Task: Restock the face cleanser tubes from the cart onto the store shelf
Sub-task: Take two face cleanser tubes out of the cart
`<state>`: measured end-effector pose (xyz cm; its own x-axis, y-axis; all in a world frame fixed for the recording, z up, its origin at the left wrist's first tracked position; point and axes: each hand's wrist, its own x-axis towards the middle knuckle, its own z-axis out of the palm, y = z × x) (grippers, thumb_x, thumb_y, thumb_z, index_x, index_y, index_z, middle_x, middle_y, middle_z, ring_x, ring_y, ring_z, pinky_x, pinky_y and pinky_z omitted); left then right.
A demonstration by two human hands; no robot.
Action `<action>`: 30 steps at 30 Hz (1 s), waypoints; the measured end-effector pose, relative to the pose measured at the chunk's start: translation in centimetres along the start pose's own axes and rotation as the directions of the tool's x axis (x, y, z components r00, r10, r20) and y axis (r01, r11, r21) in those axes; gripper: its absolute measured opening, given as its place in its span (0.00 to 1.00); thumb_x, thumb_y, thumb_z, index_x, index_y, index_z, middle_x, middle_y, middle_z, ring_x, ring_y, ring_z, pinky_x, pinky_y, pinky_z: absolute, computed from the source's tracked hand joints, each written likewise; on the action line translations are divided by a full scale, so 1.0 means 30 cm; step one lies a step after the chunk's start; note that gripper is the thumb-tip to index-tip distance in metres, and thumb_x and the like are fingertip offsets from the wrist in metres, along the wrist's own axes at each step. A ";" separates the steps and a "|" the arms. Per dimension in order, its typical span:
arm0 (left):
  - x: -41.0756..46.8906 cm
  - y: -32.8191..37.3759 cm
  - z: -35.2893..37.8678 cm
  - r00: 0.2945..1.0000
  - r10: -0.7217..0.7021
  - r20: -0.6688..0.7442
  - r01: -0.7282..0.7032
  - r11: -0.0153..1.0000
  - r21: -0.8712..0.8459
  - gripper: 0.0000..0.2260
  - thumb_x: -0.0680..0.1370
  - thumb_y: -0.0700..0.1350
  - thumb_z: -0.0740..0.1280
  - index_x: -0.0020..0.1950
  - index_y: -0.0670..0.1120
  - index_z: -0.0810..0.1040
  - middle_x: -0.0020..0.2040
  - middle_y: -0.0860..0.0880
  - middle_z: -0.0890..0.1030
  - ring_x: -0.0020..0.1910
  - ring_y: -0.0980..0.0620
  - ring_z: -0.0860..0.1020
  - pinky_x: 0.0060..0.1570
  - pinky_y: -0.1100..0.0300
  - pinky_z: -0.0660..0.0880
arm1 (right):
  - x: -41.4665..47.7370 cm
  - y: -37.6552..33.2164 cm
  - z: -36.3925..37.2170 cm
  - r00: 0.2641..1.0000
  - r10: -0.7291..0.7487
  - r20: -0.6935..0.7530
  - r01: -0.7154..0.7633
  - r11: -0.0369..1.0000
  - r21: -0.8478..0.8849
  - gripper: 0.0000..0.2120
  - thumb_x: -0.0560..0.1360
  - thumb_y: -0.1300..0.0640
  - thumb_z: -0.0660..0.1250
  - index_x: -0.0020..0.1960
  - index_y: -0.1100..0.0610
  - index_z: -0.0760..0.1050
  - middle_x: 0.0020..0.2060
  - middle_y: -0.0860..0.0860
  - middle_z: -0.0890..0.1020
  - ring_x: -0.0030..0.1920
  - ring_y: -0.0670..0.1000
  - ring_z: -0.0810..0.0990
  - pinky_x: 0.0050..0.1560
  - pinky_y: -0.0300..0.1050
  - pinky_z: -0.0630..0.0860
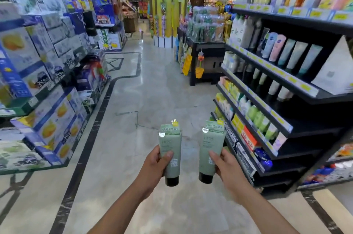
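Pale marble floor runs down the aisle ahead of you. Your left hand wraps thumb and fingers around the left tube: sage green, black cap down, yellow crown tab at the top. Your right hand grips the matching right tube the same way, just beside the black store shelf. The left tube is held farther from that shelf.
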<state>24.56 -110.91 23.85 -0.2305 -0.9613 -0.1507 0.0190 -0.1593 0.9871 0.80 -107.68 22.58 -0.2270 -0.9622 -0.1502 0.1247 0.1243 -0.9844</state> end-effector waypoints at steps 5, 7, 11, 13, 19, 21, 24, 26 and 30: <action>0.412 0.082 -0.054 0.998 0.025 0.049 -0.026 1.000 0.009 0.08 0.85 0.43 0.63 0.63 0.48 0.79 0.55 0.45 0.86 0.53 0.46 0.84 0.56 0.41 0.81 | 0.376 -0.066 0.058 0.999 -0.023 -0.035 0.022 1.000 -0.009 0.10 0.82 0.62 0.64 0.60 0.54 0.79 0.54 0.51 0.87 0.54 0.50 0.85 0.54 0.46 0.81; 0.570 0.119 -0.068 0.996 0.014 0.086 -0.015 1.000 0.018 0.08 0.85 0.42 0.64 0.62 0.47 0.79 0.55 0.45 0.86 0.52 0.47 0.84 0.55 0.43 0.81 | 0.519 -0.096 0.077 0.998 -0.028 -0.063 0.028 1.000 -0.010 0.09 0.82 0.60 0.64 0.61 0.55 0.79 0.54 0.52 0.87 0.52 0.49 0.85 0.50 0.42 0.80; 0.882 0.177 -0.065 0.987 -0.008 0.159 -0.001 0.999 0.053 0.08 0.84 0.43 0.65 0.63 0.47 0.78 0.55 0.47 0.86 0.56 0.44 0.84 0.57 0.43 0.81 | 0.777 -0.148 0.084 0.991 -0.032 -0.128 0.034 0.999 0.017 0.11 0.82 0.58 0.66 0.63 0.53 0.79 0.57 0.50 0.86 0.59 0.53 0.84 0.63 0.56 0.78; 1.023 0.200 -0.043 0.982 -0.016 0.188 0.006 0.999 0.052 0.08 0.84 0.43 0.65 0.63 0.46 0.78 0.56 0.46 0.86 0.57 0.43 0.84 0.58 0.42 0.82 | 0.895 -0.166 0.071 0.985 -0.037 -0.171 0.044 0.998 0.038 0.11 0.82 0.59 0.66 0.63 0.54 0.79 0.57 0.50 0.86 0.59 0.53 0.84 0.64 0.57 0.77; 1.452 0.255 0.077 0.959 -0.016 0.284 0.006 0.999 0.037 0.08 0.84 0.42 0.65 0.62 0.47 0.79 0.54 0.45 0.86 0.52 0.47 0.85 0.55 0.45 0.83 | 1.236 -0.226 -0.007 0.965 -0.049 -0.258 0.063 0.997 0.046 0.11 0.82 0.59 0.65 0.62 0.50 0.79 0.56 0.47 0.86 0.56 0.48 0.85 0.59 0.50 0.79; 1.605 0.264 0.129 0.950 -0.012 0.313 0.001 0.999 0.037 0.08 0.84 0.42 0.65 0.63 0.47 0.79 0.55 0.45 0.86 0.52 0.48 0.85 0.54 0.47 0.83 | 1.363 -0.240 -0.053 0.958 -0.052 -0.280 0.067 0.997 0.045 0.11 0.82 0.59 0.65 0.62 0.50 0.79 0.56 0.47 0.86 0.57 0.49 0.84 0.60 0.52 0.79; 1.832 0.289 0.216 0.935 -0.009 0.355 -0.004 0.999 0.037 0.09 0.84 0.41 0.65 0.64 0.48 0.79 0.55 0.46 0.86 0.51 0.49 0.85 0.48 0.53 0.83 | 1.561 -0.265 -0.132 0.951 -0.053 -0.304 0.075 0.995 0.062 0.11 0.82 0.60 0.64 0.62 0.52 0.78 0.54 0.48 0.87 0.55 0.50 0.85 0.58 0.52 0.81; 1.974 0.307 0.274 0.929 -0.008 0.371 -0.008 0.999 0.042 0.10 0.84 0.42 0.66 0.64 0.49 0.80 0.56 0.44 0.85 0.52 0.48 0.85 0.48 0.52 0.82 | 1.686 -0.291 -0.181 0.951 -0.045 -0.305 0.071 0.995 0.074 0.11 0.82 0.59 0.64 0.63 0.52 0.78 0.54 0.48 0.87 0.54 0.49 0.86 0.57 0.50 0.80; 2.213 0.351 0.378 0.905 0.009 0.425 -0.021 1.000 0.023 0.10 0.83 0.42 0.66 0.64 0.46 0.80 0.54 0.42 0.85 0.50 0.47 0.84 0.47 0.51 0.82 | 1.915 -0.348 -0.261 0.948 -0.040 -0.315 0.072 0.993 0.089 0.10 0.82 0.62 0.63 0.61 0.54 0.79 0.54 0.50 0.87 0.53 0.50 0.86 0.53 0.46 0.80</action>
<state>-1.57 -173.86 24.87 -0.6219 -0.7762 -0.1038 0.0017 -0.1339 0.9910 -21.11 -162.37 23.51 -0.5243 -0.8413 -0.1316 0.1932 0.0330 -0.9806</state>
